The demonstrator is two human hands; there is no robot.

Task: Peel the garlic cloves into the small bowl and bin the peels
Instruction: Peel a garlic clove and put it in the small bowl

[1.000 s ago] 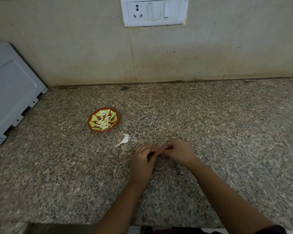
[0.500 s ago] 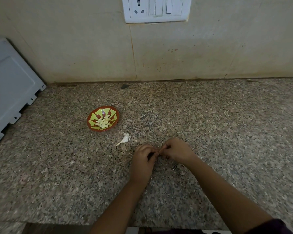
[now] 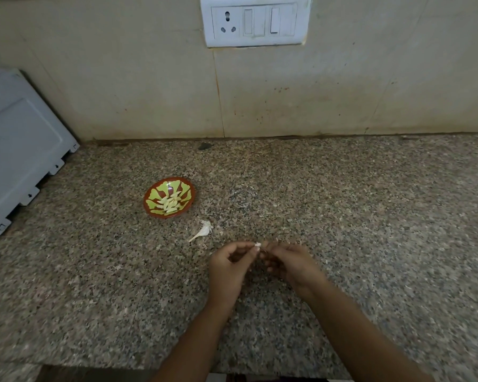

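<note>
The left hand (image 3: 228,267) and the right hand (image 3: 294,264) meet at their fingertips. Both are curled in and pinch one tiny white garlic clove (image 3: 257,244) between them. Only a small bit of the clove shows. It is too small and blurry to tell how much skin is on it.

The clove is held up in the air, to the front and right of the small bowl (image 3: 186,188), not far from it. To do this well, I think one hand should hold the clove firm but soft, so it does not squash or pop out. The other hand should catch the loose edge of the skin with a nail and pull it off in one strip. Small pulls look safer than one big tug.

Peeled cloves (image 3: 171,203) lie in a little pile inside the bowl. The bare clove should go there too, a short reach back and to the left.

Between the bowl and the hands lies a white garlic scrap (image 3: 204,231) with a thin tail, flat on the speckled counter (image 3: 342,202). It will need to go in the bin with the peels. No bin shows here.

Far left of the bowl sits a white box (image 3: 20,150). Behind the bowl, high on the wall, is a switch plate (image 3: 255,22).
</note>
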